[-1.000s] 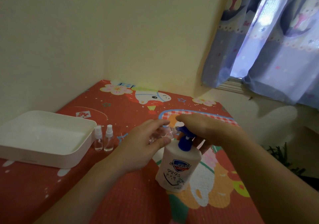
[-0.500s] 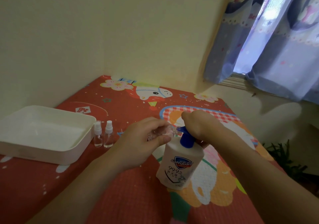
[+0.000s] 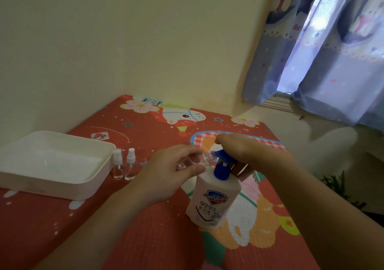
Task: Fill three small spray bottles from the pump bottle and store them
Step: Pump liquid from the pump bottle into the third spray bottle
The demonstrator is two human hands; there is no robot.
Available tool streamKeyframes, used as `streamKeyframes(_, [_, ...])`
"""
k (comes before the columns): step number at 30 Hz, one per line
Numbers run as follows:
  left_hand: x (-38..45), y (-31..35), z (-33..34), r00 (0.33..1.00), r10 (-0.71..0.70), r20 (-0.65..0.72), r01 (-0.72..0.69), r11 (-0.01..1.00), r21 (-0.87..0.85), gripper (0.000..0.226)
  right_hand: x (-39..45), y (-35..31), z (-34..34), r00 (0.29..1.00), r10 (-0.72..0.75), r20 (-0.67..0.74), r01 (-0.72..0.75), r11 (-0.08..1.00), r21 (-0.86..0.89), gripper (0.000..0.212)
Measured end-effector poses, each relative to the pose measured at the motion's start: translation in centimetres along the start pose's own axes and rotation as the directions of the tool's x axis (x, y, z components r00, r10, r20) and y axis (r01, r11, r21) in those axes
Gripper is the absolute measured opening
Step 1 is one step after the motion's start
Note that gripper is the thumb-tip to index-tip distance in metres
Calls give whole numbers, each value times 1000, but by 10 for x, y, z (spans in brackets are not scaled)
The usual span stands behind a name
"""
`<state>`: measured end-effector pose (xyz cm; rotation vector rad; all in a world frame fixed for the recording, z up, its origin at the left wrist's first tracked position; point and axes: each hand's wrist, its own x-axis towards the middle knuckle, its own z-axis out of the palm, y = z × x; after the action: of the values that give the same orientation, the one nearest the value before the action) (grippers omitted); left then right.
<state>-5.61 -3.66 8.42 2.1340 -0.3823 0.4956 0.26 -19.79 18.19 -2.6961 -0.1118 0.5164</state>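
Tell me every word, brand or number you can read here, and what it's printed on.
"Safeguard": blue and red shield on the pump bottle.
"99.9": below that shield; the smaller lines under it are too small to read.
White diamond sign on the red mat: characters too blurred to read.
Two small spray bottles: no visible text.
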Motion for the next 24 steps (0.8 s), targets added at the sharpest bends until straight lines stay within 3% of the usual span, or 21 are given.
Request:
streamKeyframes(3, [3, 2, -3, 1000, 25, -10, -25, 999, 42, 35, 3, -1, -5, 993, 93, 70, -98, 992, 74, 52])
streamKeyframes(6, [4, 3, -6, 1000, 26, -18, -25, 999, 37, 39, 5, -2, -1, 997, 67, 44, -69, 996, 50, 52])
streamKeyframes(11, [3, 0, -4, 999, 17, -38, -16, 1000, 16, 39, 3, -4, 1, 1000, -14, 14, 15, 1000, -20, 35])
streamKeyframes(14, [2, -3, -2, 999, -2, -39, 3, 1000, 31, 44, 9, -1, 6, 993, -116, -3, 112, 964, -242, 21])
streamKeyframes(18, [0, -5, -1, 999, -16, -43, 15, 1000, -1, 43, 14, -1, 10, 978, -201, -56, 147, 854, -499, 19])
streamKeyframes(24, [-3, -5, 4, 996, -62, -58, 59, 997, -53, 44, 18, 1, 12, 975, -223, -16, 169, 781, -601, 20])
